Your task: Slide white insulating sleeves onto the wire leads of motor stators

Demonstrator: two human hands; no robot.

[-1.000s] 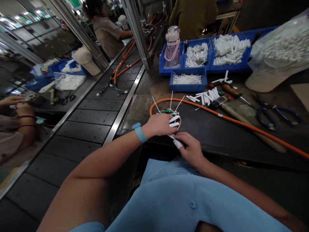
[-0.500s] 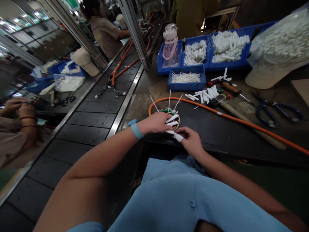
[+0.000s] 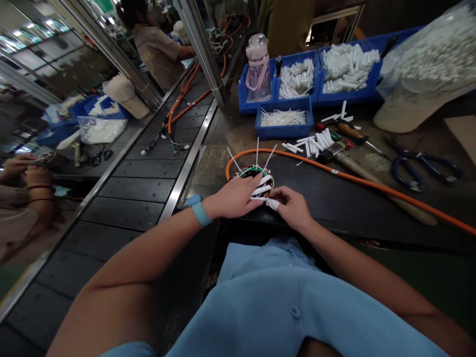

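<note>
A round stator-like ring (image 3: 246, 171) with a green rim and coloured wires lies near the bench's front edge. Three thin white ties (image 3: 257, 152) stick up from its far side. My left hand (image 3: 237, 196) rests over the ring's near side and grips it, white coverings on its fingers hiding part of the wires. At the ring's near right rim, my right hand (image 3: 292, 205) is closed in a pinch, with a white wrap on the thumb. What sits between those fingertips is too small to make out. An orange cable (image 3: 357, 179) curves behind the ring and runs right.
Blue bins (image 3: 285, 130) hold white ties and short white tubes; a bottle (image 3: 258, 69) stands in one. Loose tubes (image 3: 314, 145), a hammer (image 3: 386, 191) and pliers (image 3: 424, 163) lie to the right. A conveyor (image 3: 128, 191) runs along the left, with co-workers beyond.
The view has shifted slightly. My left hand has moved a little left and down over the ring, baring more green rim. My right hand keeps its pinch at the rim.
</note>
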